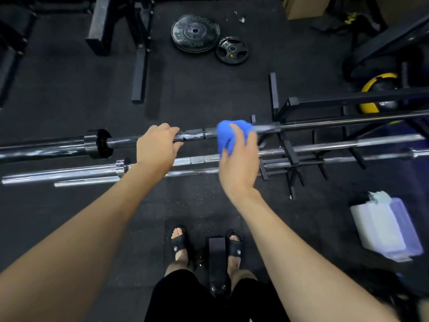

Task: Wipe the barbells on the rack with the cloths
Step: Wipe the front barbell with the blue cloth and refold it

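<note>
Left hand [157, 147] curled over the black barbell [195, 135] on the rack [290, 145]. Right hand [239, 163] gripping a blue cloth [229, 133] wrapped over the same bar, just beside the left. Chrome barbells [69, 175] lying nearer, below. Two weight plates [195, 32] flat on the floor beyond; white container [385, 226] at right.

A black barbell [195, 135] lies level across the top of the rack [292, 156], its collar and sleeve out past the left side. A blue cloth [228, 135], bunched, is wrapped over its shaft near the rack's left end. Two chrome barbells [197, 160] lie parallel just below it.
</note>
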